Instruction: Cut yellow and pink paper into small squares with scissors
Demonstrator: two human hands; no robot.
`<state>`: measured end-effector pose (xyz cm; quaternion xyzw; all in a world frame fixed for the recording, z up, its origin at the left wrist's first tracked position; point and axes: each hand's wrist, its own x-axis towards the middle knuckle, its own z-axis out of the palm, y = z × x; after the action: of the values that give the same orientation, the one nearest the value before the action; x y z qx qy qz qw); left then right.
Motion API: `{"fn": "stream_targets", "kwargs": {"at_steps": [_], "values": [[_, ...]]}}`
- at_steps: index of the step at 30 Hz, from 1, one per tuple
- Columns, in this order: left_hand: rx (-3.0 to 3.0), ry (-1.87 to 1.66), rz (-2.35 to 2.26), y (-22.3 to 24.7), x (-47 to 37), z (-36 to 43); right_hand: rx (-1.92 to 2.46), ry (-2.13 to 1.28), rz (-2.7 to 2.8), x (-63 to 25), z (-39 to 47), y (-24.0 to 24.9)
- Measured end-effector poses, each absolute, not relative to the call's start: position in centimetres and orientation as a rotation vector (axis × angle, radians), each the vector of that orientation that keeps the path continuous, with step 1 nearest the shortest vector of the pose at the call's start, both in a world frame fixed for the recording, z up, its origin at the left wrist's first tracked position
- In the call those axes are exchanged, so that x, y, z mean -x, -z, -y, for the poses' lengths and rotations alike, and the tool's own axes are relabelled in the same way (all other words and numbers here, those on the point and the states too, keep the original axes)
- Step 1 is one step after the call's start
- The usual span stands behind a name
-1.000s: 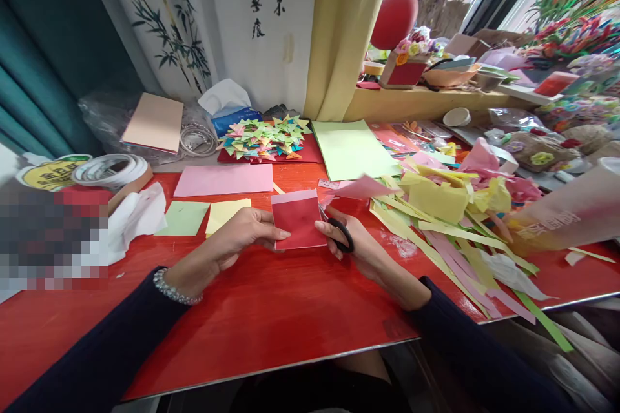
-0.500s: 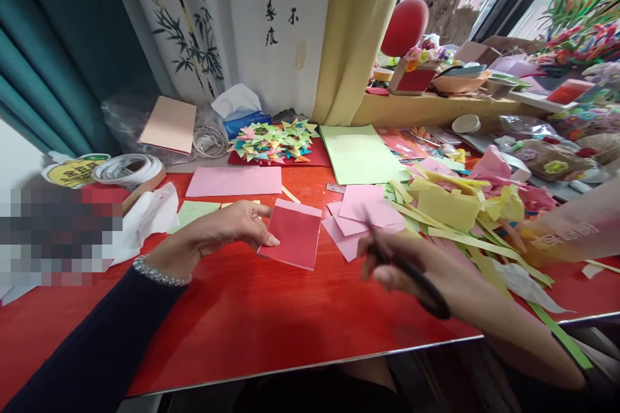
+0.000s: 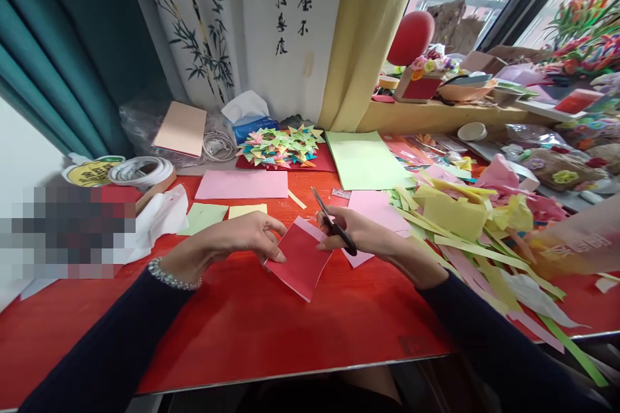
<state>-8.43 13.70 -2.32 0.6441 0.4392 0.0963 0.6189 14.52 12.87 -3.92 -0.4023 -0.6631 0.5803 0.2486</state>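
Red paper, a small rectangular sheet [image 3: 300,260], sits tilted just above the glossy red tabletop [image 3: 252,329], pinched at its left edge by the left hand [image 3: 242,239]. The right hand [image 3: 361,235], which swung out over the table half a second ago, has come back to the sheet's right edge, fingers closed through the black-handled scissors [image 3: 334,229], blades shut and pointing up-left. Pink paper pieces [image 3: 375,210] now lie beside it, so another cut looks ready.
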Motion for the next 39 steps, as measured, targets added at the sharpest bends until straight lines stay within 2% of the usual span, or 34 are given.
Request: {"fn": "stream_targets", "kwargs": {"at_steps": [11,27,33,39], "values": [[-1.182,-0.950,-0.959,2.8,5.6,-12.5,1.081,-1.278,1.363,-14.7,-12.8,2.5],[-1.312,-0.900,-1.027,3.7,4.3,-11.4,0.952,-1.221,1.241,-13.7,-12.3,3.6],[-1.252,-1.032,-1.083,3.8,4.9,-11.8,1.118,-1.073,1.479,-15.4,-12.1,2.4],[-1.224,-1.273,-1.064,3.2,5.7,-12.3,1.291,-1.334,1.878,-16.5,-10.7,2.9]]}}
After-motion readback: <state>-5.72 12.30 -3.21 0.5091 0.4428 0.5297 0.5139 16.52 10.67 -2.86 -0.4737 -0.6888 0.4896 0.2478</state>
